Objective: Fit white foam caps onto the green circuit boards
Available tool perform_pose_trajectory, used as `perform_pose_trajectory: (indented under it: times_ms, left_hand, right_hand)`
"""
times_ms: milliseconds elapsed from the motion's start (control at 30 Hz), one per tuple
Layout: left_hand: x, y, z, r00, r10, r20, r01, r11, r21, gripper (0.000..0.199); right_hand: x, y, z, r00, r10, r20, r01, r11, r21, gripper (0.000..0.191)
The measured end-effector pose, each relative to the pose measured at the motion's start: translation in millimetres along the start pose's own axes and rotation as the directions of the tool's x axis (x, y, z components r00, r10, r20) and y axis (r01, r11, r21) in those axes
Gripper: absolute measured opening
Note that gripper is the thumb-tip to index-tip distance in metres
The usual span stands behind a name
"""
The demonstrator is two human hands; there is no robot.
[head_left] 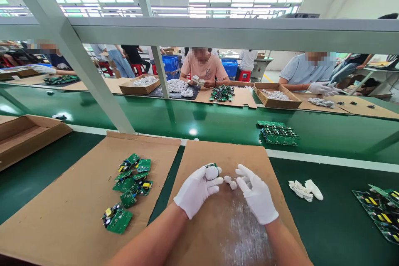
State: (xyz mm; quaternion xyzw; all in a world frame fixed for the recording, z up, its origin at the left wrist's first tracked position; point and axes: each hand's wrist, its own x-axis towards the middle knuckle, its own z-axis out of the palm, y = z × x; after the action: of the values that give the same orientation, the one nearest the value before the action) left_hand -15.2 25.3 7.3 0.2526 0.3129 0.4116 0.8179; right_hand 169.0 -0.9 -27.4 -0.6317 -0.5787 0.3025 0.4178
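In a white glove, my left hand (199, 189) grips a small circuit board (215, 165). A rounded white lump (212, 173) covers part of that board under the fingers. My right hand (255, 193), also gloved, hovers over the cardboard sheet (199, 232) with fingers apart and nothing visible in them. Between the hands lies a small white putty-like piece (230, 182), close to the right fingertips. Whitish smears mark the cardboard below the right hand. Several loose green circuit boards (134, 183) are heaped on another cardboard sheet to the left.
On the right, a crumpled white cloth or glove (301, 190) and joined circuit boards (378, 214) rest on the green bench. A cardboard tray (29, 137) stands far left. More boards (278, 134) sit on the green belt. A frame post (90, 70) slants ahead; co-workers sit opposite.
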Motion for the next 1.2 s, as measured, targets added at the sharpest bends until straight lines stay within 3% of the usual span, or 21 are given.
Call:
perform_pose_trajectory:
  times_ms: [100,200,300,433,600,733,833,967,1067,1200]
  left_hand:
    - [0,5,-3.1,0.993,0.044,-0.114,-0.038,0.998,0.049,0.03]
    - [8,15,-5.1,0.994,0.103,-0.034,-0.092,0.966,0.241,0.027]
    - [35,34,-5.0,0.977,0.209,0.029,-0.184,0.777,0.602,0.03]
    - [93,58,-3.0,0.946,0.325,-0.01,-0.184,0.561,0.807,0.026]
    - [153,72,-5.9,0.897,0.425,-0.118,-0.017,0.301,0.953,0.031]
    - [168,80,-16.4,0.837,0.509,-0.203,0.17,0.112,0.979,0.039]
    - [163,89,-25.7,0.82,0.539,-0.194,0.235,-0.008,0.972,0.048]
    - [131,104,-42.6,0.887,0.448,-0.112,0.208,-0.172,0.963,0.048]
    - [87,119,-64.4,0.947,0.316,-0.06,0.152,-0.277,0.949,0.046]
    - [14,143,-100.9,0.974,0.22,-0.055,0.141,-0.397,0.907,0.043]
  right_hand:
    - [6,9,8,0.971,-0.22,0.096,0.24,0.894,-0.378,0.042]
    - [7,10,16,0.917,-0.304,0.256,0.391,0.806,-0.443,0.048]
    - [5,6,18,0.917,-0.278,0.286,0.387,0.794,-0.469,0.047]
    - [3,6,13,0.935,-0.233,0.267,0.343,0.786,-0.514,0.038]
    - [7,9,9,0.953,-0.17,0.249,0.266,0.864,-0.427,0.023]
    - [9,6,4,0.959,-0.16,0.233,0.242,0.893,-0.38,0.025]
    - [10,5,3,0.961,-0.167,0.219,0.234,0.916,-0.325,0.025]
    - [13,9,4,0.97,-0.187,0.156,0.216,0.957,-0.194,0.019]
    - [12,10,3,0.979,-0.16,0.129,0.179,0.972,-0.155,0.021]
    - [3,7,3,0.962,-0.079,0.261,0.09,0.995,-0.03,0.037]
